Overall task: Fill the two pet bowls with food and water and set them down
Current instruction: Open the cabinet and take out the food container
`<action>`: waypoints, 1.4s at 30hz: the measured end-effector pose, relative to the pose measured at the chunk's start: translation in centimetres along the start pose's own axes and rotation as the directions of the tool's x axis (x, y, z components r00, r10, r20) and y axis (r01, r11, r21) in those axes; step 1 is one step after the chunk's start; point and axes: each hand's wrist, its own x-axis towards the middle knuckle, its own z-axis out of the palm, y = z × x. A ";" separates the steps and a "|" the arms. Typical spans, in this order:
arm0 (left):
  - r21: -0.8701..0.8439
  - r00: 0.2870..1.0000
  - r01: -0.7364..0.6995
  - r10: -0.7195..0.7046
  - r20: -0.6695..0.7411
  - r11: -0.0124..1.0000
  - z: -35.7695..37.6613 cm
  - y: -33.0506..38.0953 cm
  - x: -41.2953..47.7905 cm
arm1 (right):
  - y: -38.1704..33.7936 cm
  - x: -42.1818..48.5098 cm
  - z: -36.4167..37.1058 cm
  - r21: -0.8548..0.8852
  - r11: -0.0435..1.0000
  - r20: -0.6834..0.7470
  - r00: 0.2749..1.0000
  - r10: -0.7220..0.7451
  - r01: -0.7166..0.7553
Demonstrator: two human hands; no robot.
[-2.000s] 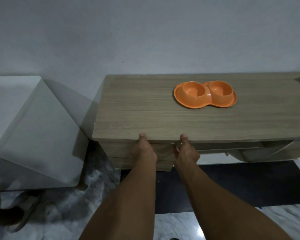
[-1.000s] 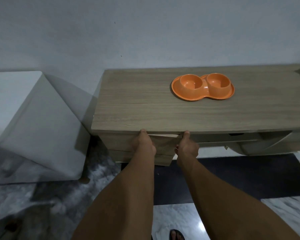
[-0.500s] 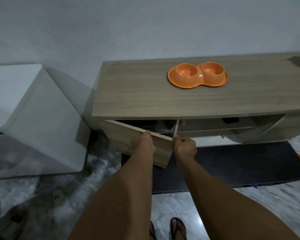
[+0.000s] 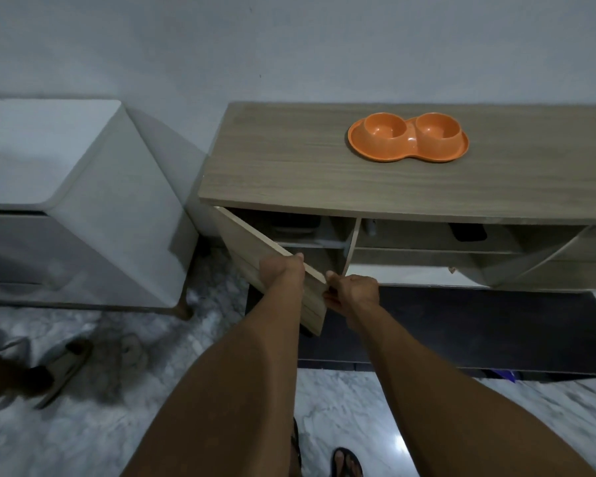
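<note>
An orange double pet bowl (image 4: 408, 137) stands on top of a low wooden cabinet (image 4: 289, 166), both cups looking empty. Below the top, the cabinet's left door (image 4: 255, 251) swings outward, hinged at its left side. My left hand (image 4: 281, 271) grips the door's top edge, fingers curled over it. My right hand (image 4: 353, 292) grips the door's free corner and right edge. Inside the opened compartment a shelf with dark items (image 4: 293, 223) shows dimly. No food or water container is visible.
A white cabinet (image 4: 66, 187) stands to the left, with slippers (image 4: 66, 366) on the marble floor in front. A dark mat (image 4: 461, 332) lies before the wooden cabinet. Open shelves (image 4: 427, 242) run to the right of the door. My sandalled feet (image 4: 344, 463) show at the bottom.
Both hands pulled the left cabinet door from closed to wide open. The view drew back and tilted down, revealing the compartment inside.
</note>
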 end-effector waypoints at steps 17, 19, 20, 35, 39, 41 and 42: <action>0.509 0.932 -0.131 0.281 -0.229 0.851 -8.7 -1.3 -4.5 | 4.4 -6.1 2.8 -0.012 0.979 0.418 0.888 0.192 -0.205; 0.574 0.921 -0.144 0.321 -0.219 0.806 -9.9 -1.4 -4.3 | 5.1 -6.7 3.7 -0.056 0.979 0.448 0.871 0.201 -0.196; 0.601 0.920 -0.150 0.333 -0.206 0.785 -10.6 -1.5 -4.2 | 5.5 -6.9 4.2 -0.081 0.978 0.457 0.865 0.207 -0.191; 0.675 0.923 -0.286 0.384 0.005 0.680 -20.1 -1.0 -1.2 | 2.3 -5.4 16.0 -0.309 0.921 0.375 0.921 -0.109 0.235; 0.612 0.938 -0.312 0.339 0.076 0.726 -21.0 -1.1 -0.1 | 1.6 -2.6 20.9 -0.373 0.851 0.326 0.911 -0.252 0.369; 0.561 0.952 -0.289 0.294 0.085 0.776 -21.3 -1.2 0.6 | 0.8 -3.9 21.4 -0.422 0.815 0.315 0.907 -0.279 0.397; 0.545 0.955 -0.285 0.281 0.094 0.789 -21.3 -1.3 1.0 | 0.7 -4.2 21.5 -0.426 0.807 0.304 0.905 -0.297 0.408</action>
